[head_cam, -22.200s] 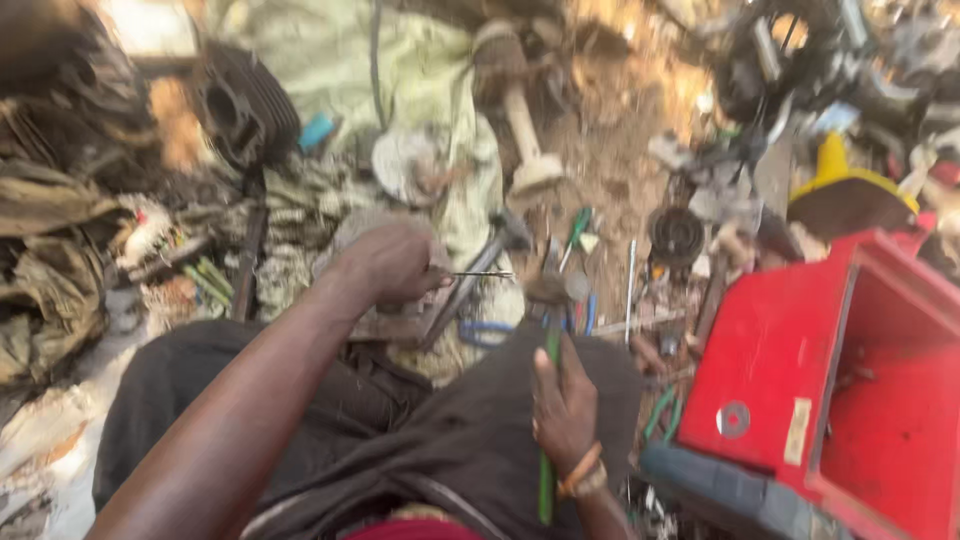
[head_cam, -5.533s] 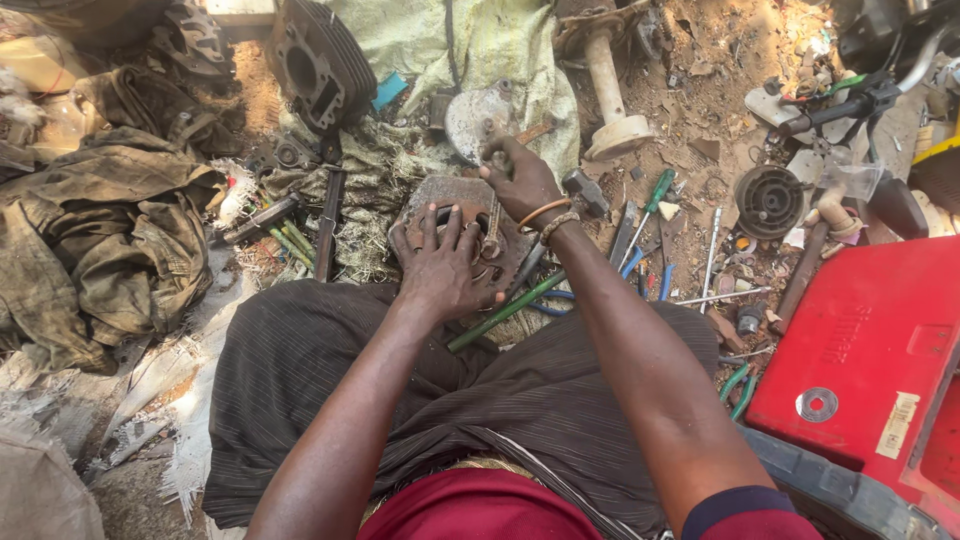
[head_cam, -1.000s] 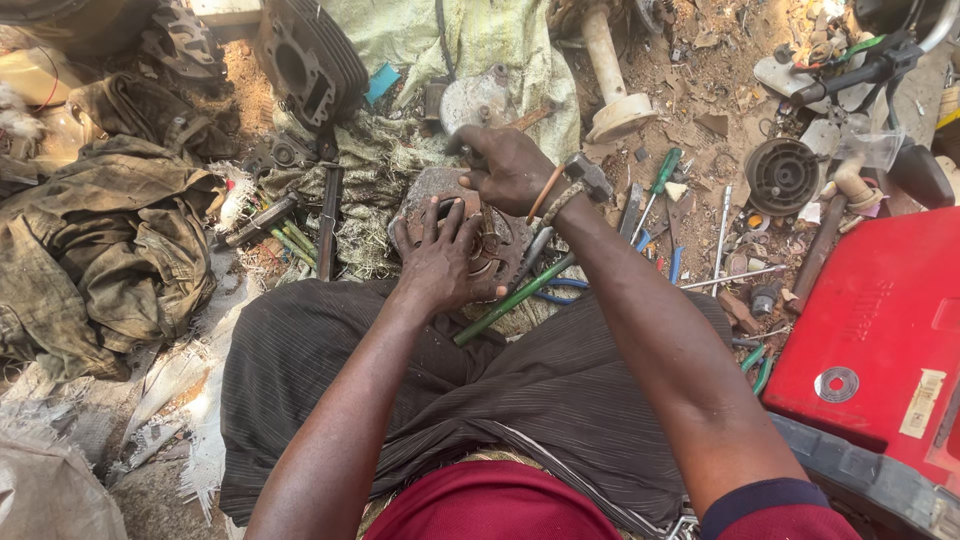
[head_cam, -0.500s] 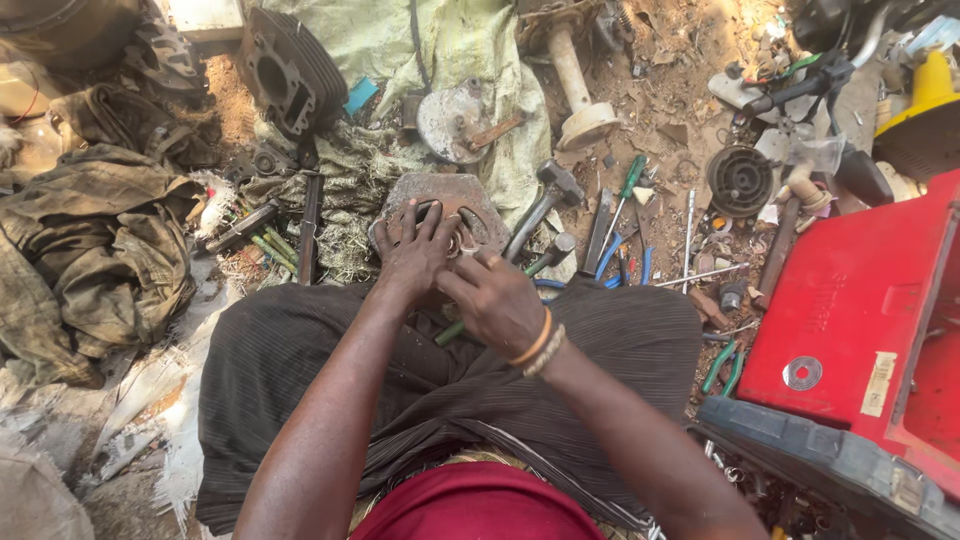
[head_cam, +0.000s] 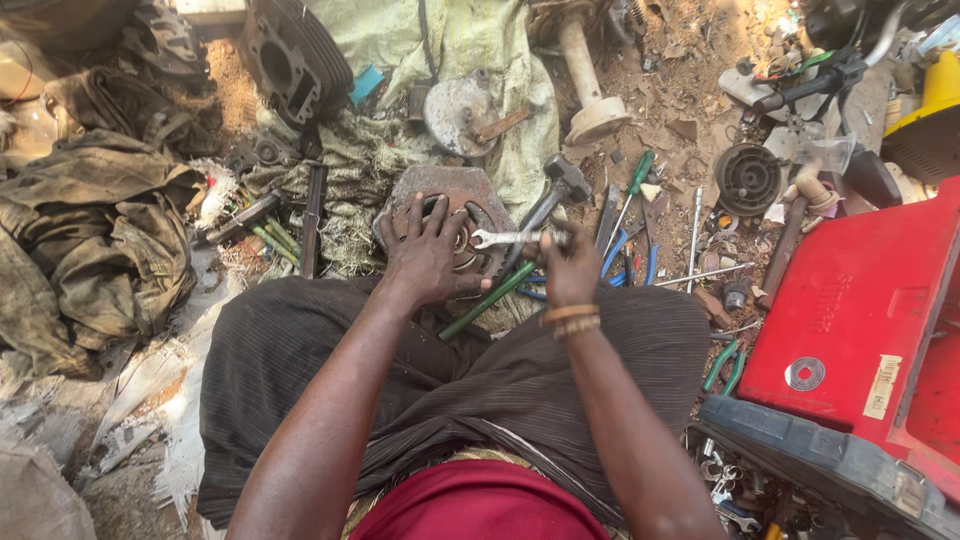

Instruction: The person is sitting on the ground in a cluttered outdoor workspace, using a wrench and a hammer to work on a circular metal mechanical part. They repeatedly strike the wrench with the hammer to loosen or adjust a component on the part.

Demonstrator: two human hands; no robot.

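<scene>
I sit on the ground with a round rusty metal engine part [head_cam: 445, 195] in front of my knees. My left hand [head_cam: 428, 250] lies flat on it with the fingers spread, pressing it down. My right hand [head_cam: 568, 270] grips a silver open-ended spanner [head_cam: 505, 238], whose jaw end points left to the middle of the part. A green-handled tool [head_cam: 485, 303] lies slanted under my hands, and a hammer [head_cam: 555, 195] lies just beyond them.
A red toolbox [head_cam: 850, 330] stands open at right. Screwdrivers, rods and pliers [head_cam: 640, 225] lie scattered between it and the part. Dirty rags [head_cam: 100, 230] are heaped at left. A finned engine cylinder [head_cam: 290, 60], a round cover [head_cam: 460, 110] and a shaft [head_cam: 585, 75] lie farther off.
My right hand drew back from the far side of the part and now holds the spanner, its jaw at the part's middle. My left hand has stayed on the part.
</scene>
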